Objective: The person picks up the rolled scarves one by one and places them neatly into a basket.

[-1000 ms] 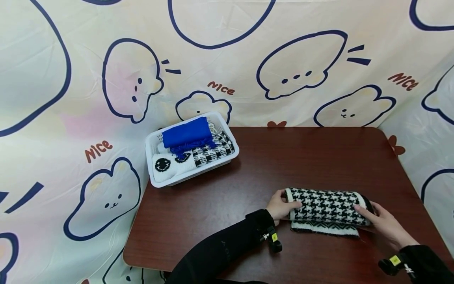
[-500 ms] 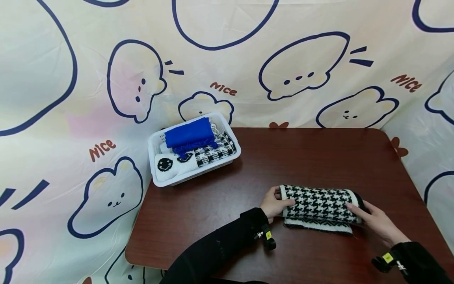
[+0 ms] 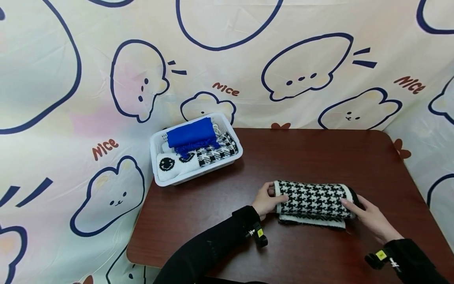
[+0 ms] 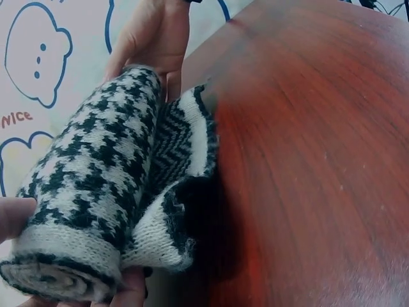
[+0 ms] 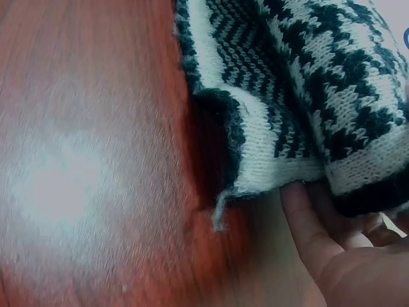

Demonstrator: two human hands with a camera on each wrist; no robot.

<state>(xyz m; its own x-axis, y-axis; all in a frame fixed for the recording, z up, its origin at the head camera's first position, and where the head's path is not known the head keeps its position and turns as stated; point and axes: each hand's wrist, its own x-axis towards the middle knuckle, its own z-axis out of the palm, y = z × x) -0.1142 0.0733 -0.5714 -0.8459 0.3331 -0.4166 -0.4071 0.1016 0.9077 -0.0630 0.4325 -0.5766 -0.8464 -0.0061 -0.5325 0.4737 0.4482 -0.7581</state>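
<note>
A black and white houndstooth knitted scarf (image 3: 312, 199) is wound into a thick roll above the table's right half. My left hand (image 3: 265, 200) grips the roll's left end, thumb on top and fingers underneath. At the other end my right hand (image 3: 374, 219) holds it the same way. A short loose end (image 3: 312, 221) hangs out below the roll on the near side. In the left wrist view the spiral of layers (image 4: 48, 281) shows at the roll's end. The right wrist view has the loose end's white border (image 5: 255, 141) bent, with fingertips (image 5: 295, 198) beneath it.
A white plastic basket (image 3: 154, 157) stands at the table's back left corner. Inside are a folded blue fringed scarf (image 3: 193, 132), a white knit with black smiley faces (image 3: 181, 167) and a black and white checked cloth (image 3: 216, 152). A patterned curtain (image 3: 248, 51) hangs behind the brown table (image 3: 283, 154).
Both hands have shifted left and slightly away from me with the rolled scarf between them. The visible loose end looks a little shorter. The head view has turned slightly.
</note>
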